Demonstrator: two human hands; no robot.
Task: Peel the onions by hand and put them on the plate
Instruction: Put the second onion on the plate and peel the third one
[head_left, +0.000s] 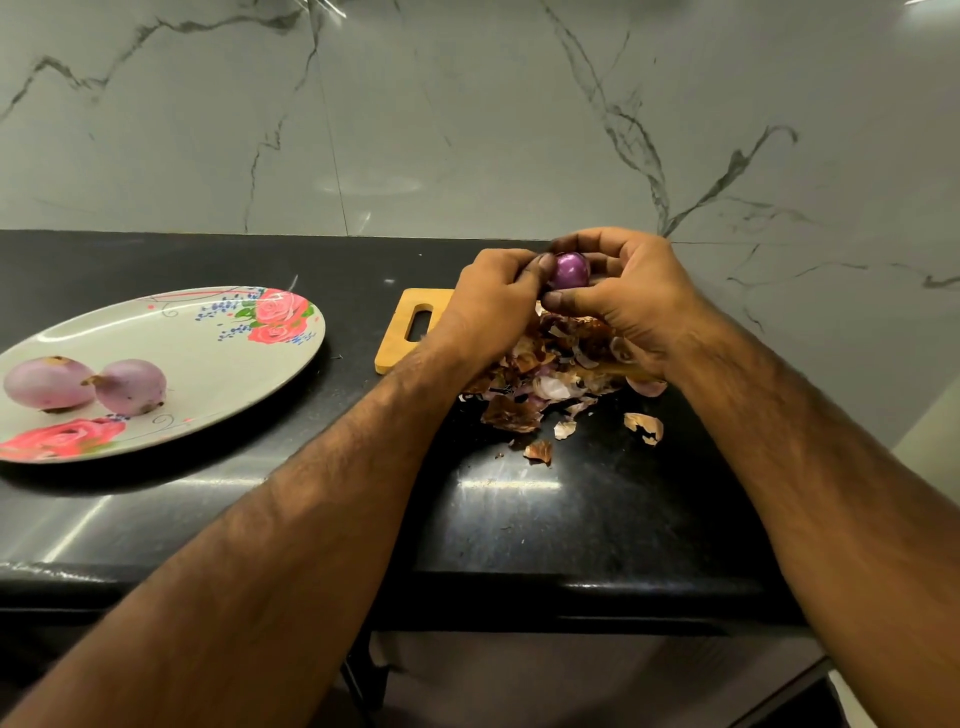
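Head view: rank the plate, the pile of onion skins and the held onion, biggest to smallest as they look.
1. plate, even though the frame edge cuts it off
2. pile of onion skins
3. held onion, only partly visible

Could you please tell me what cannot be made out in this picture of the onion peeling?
Head view only:
1. Glossy purple onion: mostly hidden by the left hand and right hand gripping it; remaining skin cannot be judged.
2. Light wooden cutting board: largely covered by the pile of brown onion skins and the left forearm.
3. Oval floral plate: its left end is cut off by the frame edge.
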